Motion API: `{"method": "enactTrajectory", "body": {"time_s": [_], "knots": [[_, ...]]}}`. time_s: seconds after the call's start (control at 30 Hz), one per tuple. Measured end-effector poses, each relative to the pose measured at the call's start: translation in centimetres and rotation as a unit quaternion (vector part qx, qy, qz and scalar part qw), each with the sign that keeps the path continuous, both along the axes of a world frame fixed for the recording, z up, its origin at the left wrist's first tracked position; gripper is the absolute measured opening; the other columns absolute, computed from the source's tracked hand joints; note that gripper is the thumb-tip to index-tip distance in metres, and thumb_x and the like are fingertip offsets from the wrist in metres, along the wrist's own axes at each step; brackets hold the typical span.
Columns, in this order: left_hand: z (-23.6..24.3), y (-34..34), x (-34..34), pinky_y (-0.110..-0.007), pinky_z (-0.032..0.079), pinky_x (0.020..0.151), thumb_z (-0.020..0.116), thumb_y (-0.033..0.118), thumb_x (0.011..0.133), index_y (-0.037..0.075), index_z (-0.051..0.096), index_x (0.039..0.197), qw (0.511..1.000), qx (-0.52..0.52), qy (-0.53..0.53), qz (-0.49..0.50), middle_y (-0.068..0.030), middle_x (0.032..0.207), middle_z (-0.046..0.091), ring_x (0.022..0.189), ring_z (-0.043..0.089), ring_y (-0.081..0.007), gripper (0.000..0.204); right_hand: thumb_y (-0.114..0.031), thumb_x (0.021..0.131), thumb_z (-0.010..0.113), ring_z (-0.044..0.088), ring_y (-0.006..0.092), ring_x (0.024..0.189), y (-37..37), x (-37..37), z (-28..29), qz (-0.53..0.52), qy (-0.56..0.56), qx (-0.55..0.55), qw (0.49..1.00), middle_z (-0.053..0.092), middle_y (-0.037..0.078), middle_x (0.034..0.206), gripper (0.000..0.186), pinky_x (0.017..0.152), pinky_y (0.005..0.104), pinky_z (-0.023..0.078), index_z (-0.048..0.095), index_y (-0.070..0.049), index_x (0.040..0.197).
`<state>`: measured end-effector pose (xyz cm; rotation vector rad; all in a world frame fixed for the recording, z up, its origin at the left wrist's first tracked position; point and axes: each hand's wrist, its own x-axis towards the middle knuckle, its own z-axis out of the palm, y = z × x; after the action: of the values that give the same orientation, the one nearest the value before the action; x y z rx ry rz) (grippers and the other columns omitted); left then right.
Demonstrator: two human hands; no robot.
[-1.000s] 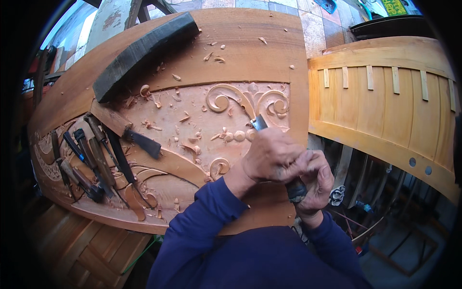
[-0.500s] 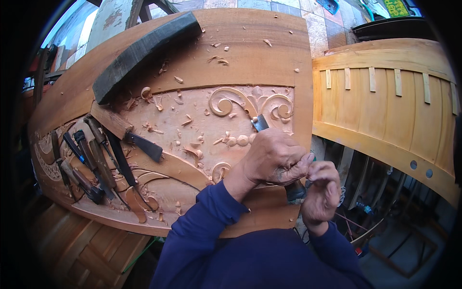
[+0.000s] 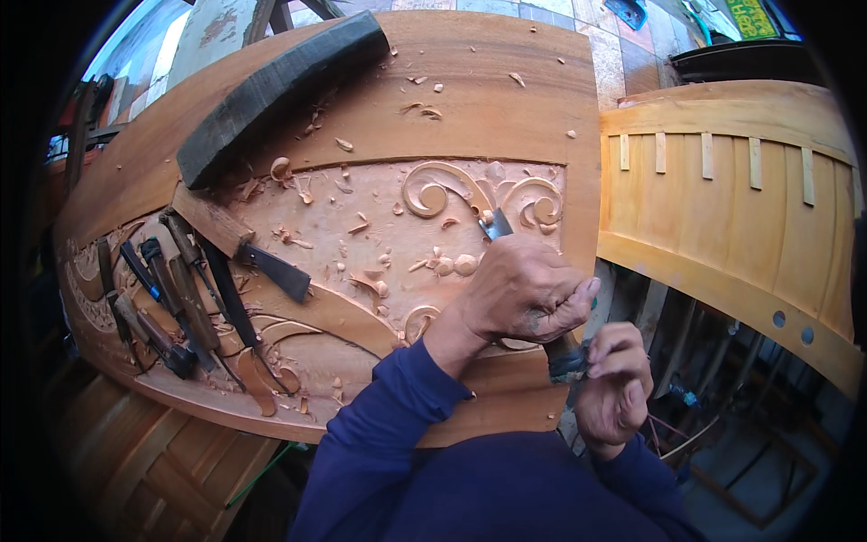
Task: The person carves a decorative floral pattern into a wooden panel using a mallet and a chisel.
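My left hand is wrapped round a gouge. Its steel blade points away from me and touches the carved scroll relief on the wooden panel, with a curl of wood at the edge. The dark butt of its handle sticks out below my fist. Close beside that butt is my right hand, palm partly up, fingers loosely curled and thumb apart. I see nothing held in it, and cannot tell whether its fingertips touch the handle. Small carved beads lie in a row beside my left fist.
Several carving tools lie at the panel's left. A wood-handled blade lies near a long dark block at the far left. Shavings litter the carving. Another slatted wooden panel stands at the right.
My right hand has dropped down and away from my left thumb, towards the handle's butt, which now shows more. My left hand still grips the gouge. The whole view has shifted slightly.
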<state>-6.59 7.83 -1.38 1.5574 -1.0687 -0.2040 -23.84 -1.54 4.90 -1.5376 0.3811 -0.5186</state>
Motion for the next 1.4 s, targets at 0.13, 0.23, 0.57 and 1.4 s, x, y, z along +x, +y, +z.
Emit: {"method": "enactTrajectory", "body": {"time_s": [0.13, 0.23, 0.57, 1.4], "knots": [[-0.5, -0.2, 0.3, -0.039, 0.043, 0.05, 0.067, 0.023, 0.091, 0.013, 0.061, 0.061, 0.997, -0.066, 0.046, 0.021, -0.0069, 0.054, 0.052, 0.051, 0.057, -0.0271, 0.032, -0.037, 0.098, 0.047, 0.048, 0.0191, 0.084, 0.5, 3.8, -1.0, 0.005, 0.02, 0.068, 0.997, 0.054, 0.013, 0.092, 0.04, 0.078, 0.0309, 0.038, 0.063, -0.001, 0.087], [-0.5, -0.1, 0.4, -0.039, 0.042, 0.05, 0.067, 0.022, 0.091, 0.013, 0.06, 0.061, 0.999, -0.029, -0.002, 0.026, -0.0072, 0.053, 0.052, 0.049, 0.056, -0.0266, 0.032, -0.038, 0.098, 0.048, 0.049, 0.0192, 0.084, -0.5, 2.8, -1.6, -0.044, 0.031, -0.019, 0.998, 0.054, 0.013, 0.092, 0.041, 0.079, 0.0316, 0.038, 0.062, -0.001, 0.087], [0.2, -0.2, 0.8, -0.039, 0.04, 0.048, 0.067, 0.018, 0.088, 0.014, 0.061, 0.059, 0.997, -0.049, 0.007, 0.06, -0.0066, 0.053, 0.051, 0.049, 0.054, -0.0262, 0.029, -0.037, 0.096, 0.051, 0.053, 0.0229, 0.091, -0.1, 4.2, -1.7, -0.012, 0.022, 0.025, 0.999, 0.055, 0.014, 0.094, 0.04, 0.085, 0.0338, 0.04, 0.062, 0.0, 0.086], [-1.1, -0.2, 1.1, -0.038, 0.04, 0.051, 0.064, 0.016, 0.09, 0.014, 0.059, 0.065, 0.991, 0.015, -0.128, 0.034, -0.0033, 0.058, 0.051, 0.051, 0.053, -0.0222, 0.025, -0.02, 0.105, 0.049, 0.052, 0.0146, 0.096, 0.8, 4.4, -0.9, 0.015, 0.156, 0.023, 0.987, 0.054, 0.007, 0.102, 0.02, 0.092, 0.0298, 0.042, 0.055, -0.001, 0.108]]}}
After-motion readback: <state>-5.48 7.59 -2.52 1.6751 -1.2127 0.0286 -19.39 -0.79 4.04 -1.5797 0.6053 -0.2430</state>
